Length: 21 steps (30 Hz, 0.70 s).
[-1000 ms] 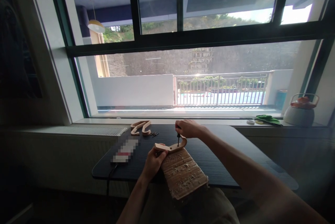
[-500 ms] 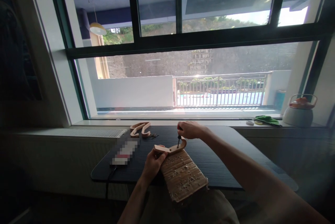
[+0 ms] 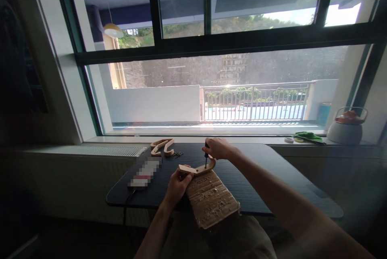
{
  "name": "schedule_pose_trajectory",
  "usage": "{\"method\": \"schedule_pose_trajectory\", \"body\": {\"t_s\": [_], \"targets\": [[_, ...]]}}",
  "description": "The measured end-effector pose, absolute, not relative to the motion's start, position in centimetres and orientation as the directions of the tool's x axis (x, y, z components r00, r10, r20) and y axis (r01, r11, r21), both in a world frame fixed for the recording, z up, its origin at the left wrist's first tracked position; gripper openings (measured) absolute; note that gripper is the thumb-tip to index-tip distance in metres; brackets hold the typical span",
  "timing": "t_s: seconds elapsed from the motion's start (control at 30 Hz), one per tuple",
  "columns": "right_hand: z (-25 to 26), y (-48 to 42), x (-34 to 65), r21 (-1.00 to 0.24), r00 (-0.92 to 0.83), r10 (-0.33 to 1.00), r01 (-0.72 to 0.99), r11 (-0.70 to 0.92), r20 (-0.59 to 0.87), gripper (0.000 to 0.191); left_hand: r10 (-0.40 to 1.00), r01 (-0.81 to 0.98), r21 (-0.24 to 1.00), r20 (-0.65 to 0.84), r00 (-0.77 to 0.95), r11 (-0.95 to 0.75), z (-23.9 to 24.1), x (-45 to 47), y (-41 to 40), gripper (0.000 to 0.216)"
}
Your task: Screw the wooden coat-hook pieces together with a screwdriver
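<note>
My right hand [image 3: 218,148] is closed round the handle of a screwdriver [image 3: 206,159], held upright. Its tip meets a curved pale wooden piece [image 3: 201,169], shaped like a hook at its right end, near a dark hole or screw. The wooden piece lies across the upper edge of a worn brown board [image 3: 213,200] with a pitted, rough face. With my left hand [image 3: 179,184] I grip the left end of the wooden piece, thumb on top. The board's lower part rests over my lap.
On the dark table [image 3: 256,186], two more curved wooden pieces [image 3: 162,147] lie at the far left beside several screws [image 3: 178,154]. A blurred-out power strip [image 3: 145,173] with a cable is nearer. The windowsill holds a green glove [image 3: 308,137], tape rolls [image 3: 289,140] and a kettle [image 3: 345,130].
The view has tilted slightly. My right hand has turned a little on the screwdriver handle, its fingers shifting. The left hand, wooden piece and board keep their places.
</note>
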State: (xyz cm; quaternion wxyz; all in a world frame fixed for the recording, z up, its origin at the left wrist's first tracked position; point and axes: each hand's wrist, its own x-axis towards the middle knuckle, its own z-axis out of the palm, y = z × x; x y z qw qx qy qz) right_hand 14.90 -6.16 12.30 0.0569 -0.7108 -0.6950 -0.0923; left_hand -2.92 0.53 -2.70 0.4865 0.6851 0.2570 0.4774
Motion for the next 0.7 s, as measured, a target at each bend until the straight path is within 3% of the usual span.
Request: {"method": "schedule_pose_trajectory", "body": {"t_s": [0.27,0.7], "targets": [[12.85,-6.48,14.76,0.062,-0.068,0.977,0.996,0.057,0.202,0.03,0.815,-0.105,0.904,0.42,0.399,-0.415,-2.85,-2.87,0.74,0.03],[12.27,-6.42,14.69,0.105,0.014,0.967,0.994,-0.043,0.255,0.041,0.806,-0.094,0.898,0.428,0.409,-0.429,-2.38,-2.99,0.38,0.028]]}}
